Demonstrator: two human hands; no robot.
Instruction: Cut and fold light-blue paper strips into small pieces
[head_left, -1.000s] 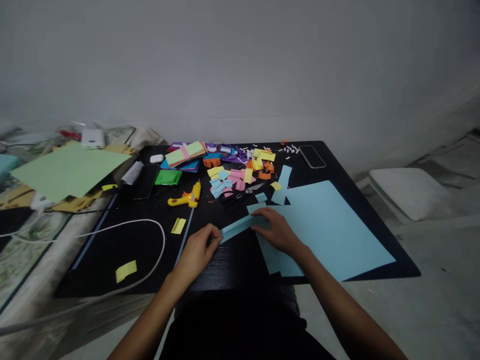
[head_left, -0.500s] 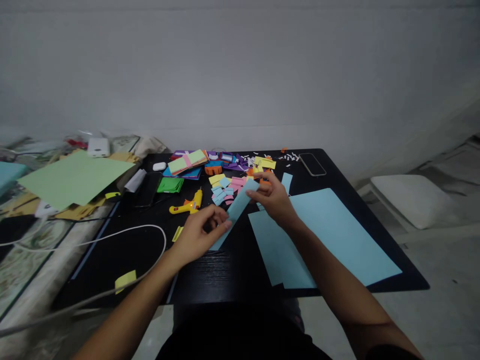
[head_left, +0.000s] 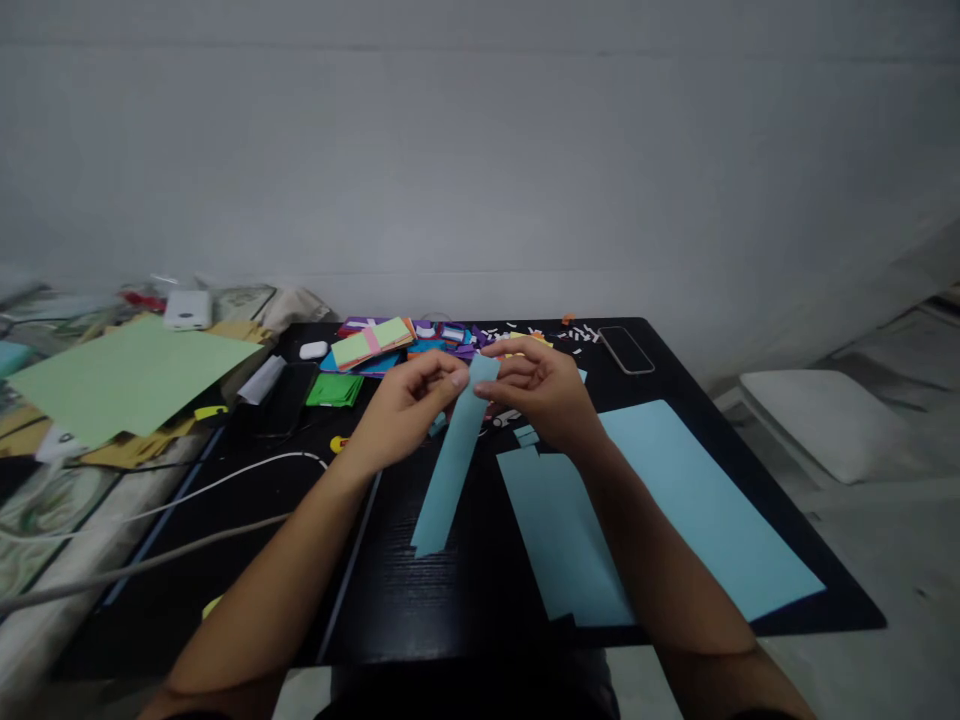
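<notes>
Nearest the desk's (head_left: 405, 610) near edge is the free lower end of a blue paper strip (head_left: 452, 465), showing two slightly offset edges; whether it touches the wood, I cannot tell. From there the long axis runs away from that edge, leaning a little toward the far right corner, so most of the strip lies on the near side of the grip. The left hand (head_left: 412, 405) is nearer the free end.

Right of the strip, a blue sheet (head_left: 555, 530) reaches close to the near edge, with a larger blue sheet (head_left: 697, 510) toward the near right corner.

Farther in, both hands meet at the strip's upper end: the right hand (head_left: 544, 388) pinches it between thumb and fingers, the left thumb and fingers close at its left side. Beyond, near the far right corner, lies a phone (head_left: 628, 350).
</notes>
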